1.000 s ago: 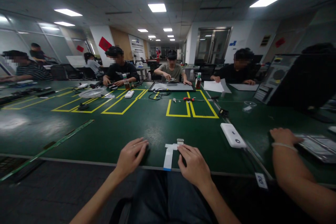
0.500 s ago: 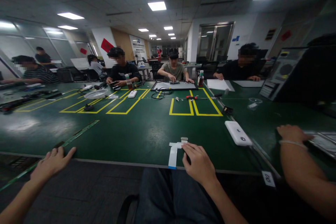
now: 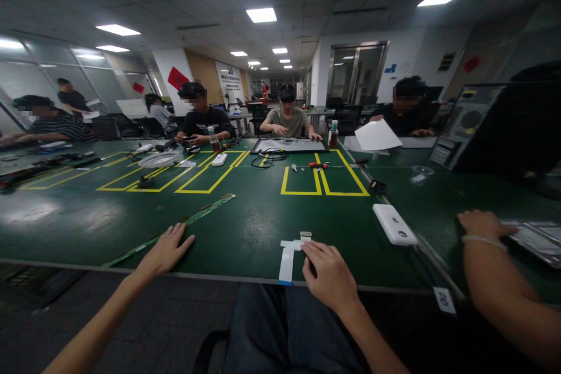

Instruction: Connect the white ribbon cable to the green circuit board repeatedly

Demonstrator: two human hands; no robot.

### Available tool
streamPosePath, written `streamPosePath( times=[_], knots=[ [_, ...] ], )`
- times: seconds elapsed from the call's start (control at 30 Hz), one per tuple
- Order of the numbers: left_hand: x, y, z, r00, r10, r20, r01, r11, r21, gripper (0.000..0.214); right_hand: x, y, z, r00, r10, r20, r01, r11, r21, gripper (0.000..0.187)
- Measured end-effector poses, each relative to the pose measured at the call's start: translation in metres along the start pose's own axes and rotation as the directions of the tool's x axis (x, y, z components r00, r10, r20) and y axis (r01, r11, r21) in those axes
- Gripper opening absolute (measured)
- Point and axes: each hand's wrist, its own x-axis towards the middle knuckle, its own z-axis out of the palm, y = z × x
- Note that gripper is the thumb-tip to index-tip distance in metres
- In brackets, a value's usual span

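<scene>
My left hand (image 3: 169,250) lies over the middle of a long, narrow green circuit board strip (image 3: 213,208), its fingers stretched out and the thumb spread. The strip rests slantwise on the green table, and both its ends show past the hand. Close to the table's front edge, my right hand (image 3: 331,274) has its fingers drawn together on the end of a white flat ribbon cable (image 3: 286,263) with a blue tip. Just beyond those fingertips is a small pale connector (image 3: 305,235). Exactly how the right fingertips grip the cable is hidden.
A white power bank (image 3: 394,224) with a lead lies right of my hands. Another person's arm (image 3: 488,257) rests farther right, near a metal-framed panel (image 3: 537,239). A red-handled screwdriver (image 3: 318,165) lies ahead. Co-workers sit across the table; a computer tower (image 3: 464,123) stands at right.
My left hand and the circuit board strip have moved right and farther onto the table. My right hand stays on the ribbon cable. A co-worker at the far right has lifted a white sheet.
</scene>
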Motion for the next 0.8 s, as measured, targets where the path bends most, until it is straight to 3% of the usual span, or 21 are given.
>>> streamPosePath(
  times=[0.07, 0.2, 0.43, 0.6, 0.8],
  knots=[
    [0.008, 0.045, 0.005, 0.998, 0.016, 0.065, -0.013, 0.999, -0.040, 0.084, 0.000, 0.000, -0.001, 1.000, 0.003, 0.002, -0.003, 1.000, 0.002, 0.039],
    [0.018, 0.124, 0.008, 0.958, 0.279, 0.072, -0.263, 0.949, -0.173, 0.075, 0.000, -0.001, -0.002, 1.000, 0.005, 0.005, -0.005, 1.000, 0.011, 0.039],
    [0.018, 0.218, 0.006, 0.865, 0.498, 0.054, -0.473, 0.847, -0.244, 0.065, -0.001, -0.001, 0.000, 1.000, -0.004, 0.017, 0.005, 1.000, -0.009, 0.039],
    [0.010, 0.253, 0.008, 0.845, 0.535, 0.014, -0.517, 0.823, -0.235, 0.064, 0.000, -0.001, 0.000, 0.999, -0.006, 0.031, 0.007, 1.000, -0.021, 0.040],
    [0.006, 0.257, 0.002, 0.863, 0.505, 0.007, -0.482, 0.826, -0.292, 0.059, 0.000, -0.003, -0.006, 0.998, 0.007, 0.062, -0.004, 0.999, -0.042, 0.039]
  ],
)
